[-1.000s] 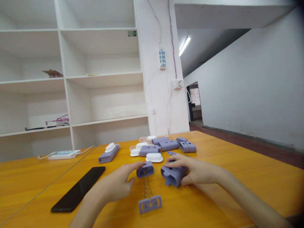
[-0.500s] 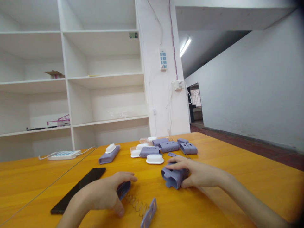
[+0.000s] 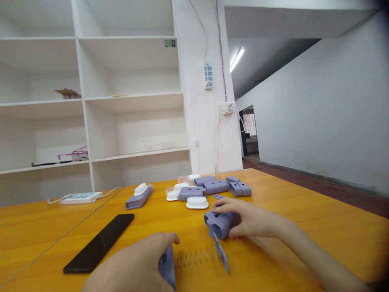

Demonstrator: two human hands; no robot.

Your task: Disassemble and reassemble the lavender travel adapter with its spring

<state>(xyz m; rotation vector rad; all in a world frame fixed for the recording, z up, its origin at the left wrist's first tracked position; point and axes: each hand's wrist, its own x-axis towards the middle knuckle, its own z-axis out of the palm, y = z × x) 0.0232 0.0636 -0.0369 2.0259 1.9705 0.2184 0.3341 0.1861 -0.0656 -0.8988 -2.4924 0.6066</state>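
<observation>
My left hand (image 3: 136,263) is closed around a purple plastic end piece (image 3: 166,265) low in the view. From that piece a thin coil spring (image 3: 196,257) stretches to the right. At its far end hangs a flat purple plate (image 3: 221,253), tilted, just below the opening of a hollow purple plastic sleeve (image 3: 221,222). The sleeve lies on the table with its open end facing left and toward me. My right hand (image 3: 243,217) grips it from the right, fingers over the top and thumb low on its side.
A black phone (image 3: 100,243) lies to the left. Behind are a purple case with a white cap (image 3: 139,196), several purple sleeves (image 3: 215,187), white caps (image 3: 197,202) and a purple two-part piece (image 3: 240,189). A white power strip (image 3: 81,198) with a cord lies at the back left.
My left hand has moved down toward me, and the spring has swung to the right, bringing its plate close to the sleeve. My right hand keeps its hold with little movement.
</observation>
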